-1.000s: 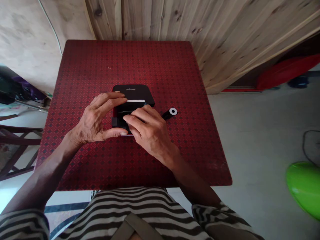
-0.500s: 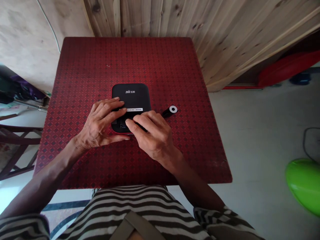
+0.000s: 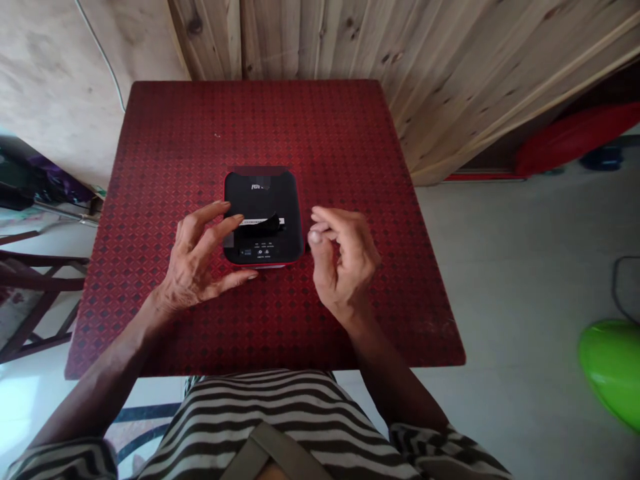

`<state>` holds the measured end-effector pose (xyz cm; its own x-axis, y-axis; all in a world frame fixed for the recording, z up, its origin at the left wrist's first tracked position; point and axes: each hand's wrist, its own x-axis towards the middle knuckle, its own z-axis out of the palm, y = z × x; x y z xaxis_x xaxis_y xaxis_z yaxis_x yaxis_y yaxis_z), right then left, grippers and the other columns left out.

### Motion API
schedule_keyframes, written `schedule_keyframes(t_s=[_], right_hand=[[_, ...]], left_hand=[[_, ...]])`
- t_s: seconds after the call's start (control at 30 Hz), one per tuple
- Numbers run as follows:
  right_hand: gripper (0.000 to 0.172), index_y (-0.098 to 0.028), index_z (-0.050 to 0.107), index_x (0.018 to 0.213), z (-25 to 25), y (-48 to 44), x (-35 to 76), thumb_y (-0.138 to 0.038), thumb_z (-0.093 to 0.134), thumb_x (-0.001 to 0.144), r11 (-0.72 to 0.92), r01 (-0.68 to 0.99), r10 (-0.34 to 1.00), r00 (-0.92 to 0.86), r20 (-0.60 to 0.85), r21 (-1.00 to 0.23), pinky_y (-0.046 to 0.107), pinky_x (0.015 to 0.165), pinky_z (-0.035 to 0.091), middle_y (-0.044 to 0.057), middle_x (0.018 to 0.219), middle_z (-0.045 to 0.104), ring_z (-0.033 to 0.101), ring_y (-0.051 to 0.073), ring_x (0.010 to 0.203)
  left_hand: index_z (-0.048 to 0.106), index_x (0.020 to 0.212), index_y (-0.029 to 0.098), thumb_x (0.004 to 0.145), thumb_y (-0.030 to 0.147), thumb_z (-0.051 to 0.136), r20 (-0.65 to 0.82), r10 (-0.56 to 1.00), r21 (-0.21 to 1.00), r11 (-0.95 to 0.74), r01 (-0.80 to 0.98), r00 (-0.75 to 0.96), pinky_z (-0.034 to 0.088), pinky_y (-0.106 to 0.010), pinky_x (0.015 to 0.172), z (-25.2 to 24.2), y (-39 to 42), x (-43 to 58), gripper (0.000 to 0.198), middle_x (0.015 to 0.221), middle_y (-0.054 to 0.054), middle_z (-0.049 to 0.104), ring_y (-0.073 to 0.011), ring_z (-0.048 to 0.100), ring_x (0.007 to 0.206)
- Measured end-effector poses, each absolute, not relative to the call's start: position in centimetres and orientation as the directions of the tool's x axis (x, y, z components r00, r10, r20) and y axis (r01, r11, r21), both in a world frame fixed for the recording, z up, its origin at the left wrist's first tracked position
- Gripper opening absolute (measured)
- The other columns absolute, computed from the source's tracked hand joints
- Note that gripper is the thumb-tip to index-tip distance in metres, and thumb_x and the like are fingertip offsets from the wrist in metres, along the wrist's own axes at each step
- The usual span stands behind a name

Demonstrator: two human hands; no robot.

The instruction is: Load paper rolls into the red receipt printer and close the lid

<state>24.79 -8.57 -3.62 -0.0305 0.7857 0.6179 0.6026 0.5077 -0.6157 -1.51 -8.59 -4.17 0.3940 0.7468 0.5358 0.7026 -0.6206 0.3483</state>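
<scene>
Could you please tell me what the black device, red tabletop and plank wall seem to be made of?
The black device: probably matte plastic, given its smooth, dull casing. The red tabletop: perhaps satin vinyl or laminate, from its repeating print. The plank wall: wood, seemingly unpainted, showing knots and grain.

this looks like a home to me: i'm at a red diamond-patterned table [image 3: 300,127], with a dark wooden chair [image 3: 45,285] on my left, a knotty plank wall [image 3: 300,40] beyond and pale flooring [image 3: 515,280] around.

A plank wall [image 3: 300,40] stands at twelve o'clock, a green object [image 3: 613,373] at four, a chair [image 3: 43,283] at nine.
</scene>
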Motion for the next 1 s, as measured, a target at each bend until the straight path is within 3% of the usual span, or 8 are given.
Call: schedule_keyframes(t_s=[0.07,0.17,0.5,0.67,1.0], right_hand=[[0.028,-0.025,0.067,0.13,-4.8,-8.0,24.9,-0.033,0.048,0.111,0.442,0.566,0.824,0.05,0.564,-0.696,0.038,0.086,0.065,0.011,0.118,0.077,0.077,0.022,0.099],[0.029,-0.022,0.069,0.126,-6.1,-7.5,24.8,-0.035,0.048,0.112,0.432,0.561,0.847,0.019,0.532,-0.706,0.039,0.094,0.064,0.011,0.115,0.08,0.078,0.023,0.106],[0.035,-0.018,0.07,0.131,-6.4,-7.9,24.7,-0.034,0.045,0.113,0.464,0.564,0.848,-0.06,0.526,-0.683,0.038,0.102,0.063,0.013,0.121,0.08,0.077,0.022,0.115],[0.036,-0.023,0.067,0.138,-6.8,-8.0,24.7,-0.037,0.045,0.113,0.461,0.553,0.855,-0.068,0.514,-0.694,0.042,0.103,0.064,0.011,0.125,0.08,0.077,0.023,0.116],[0.035,-0.024,0.065,0.141,-6.4,-7.9,24.8,-0.033,0.047,0.112,0.476,0.519,0.857,-0.092,0.508,-0.71,0.043,0.105,0.064,0.011,0.127,0.079,0.076,0.024,0.119]], left_hand=[[0.051,0.152,0.032,0.083,0.06,0.086,0.576,0.748,0.344,-0.587,0.733,0.329,0.057,-0.052,0.111,-4.6,-9.4,-1.6,0.082,0.143,-0.013,0.063,-0.0325,0.064,0.132],[0.055,0.148,0.03,0.088,0.051,0.085,0.611,0.731,0.331,-0.585,0.741,0.304,0.061,-0.048,0.105,-5.6,-10.1,-1.6,0.071,0.133,-0.011,0.068,-0.0295,0.069,0.123],[0.055,0.15,0.034,0.087,0.047,0.087,0.632,0.702,0.276,-0.599,0.752,0.327,0.063,-0.045,0.104,-6.7,-10.2,-2.0,0.072,0.14,-0.011,0.067,-0.0286,0.07,0.123],[0.058,0.149,0.029,0.085,0.046,0.089,0.682,0.651,0.212,-0.612,0.762,0.333,0.063,-0.04,0.102,-7.0,-10.2,-2.1,0.073,0.138,-0.012,0.068,-0.0278,0.072,0.12],[0.063,0.143,0.027,0.08,0.041,0.094,0.65,0.679,0.245,-0.613,0.751,0.342,0.063,-0.042,0.1,-5.8,-9.9,-2.2,0.072,0.139,-0.013,0.069,-0.0281,0.072,0.121]])
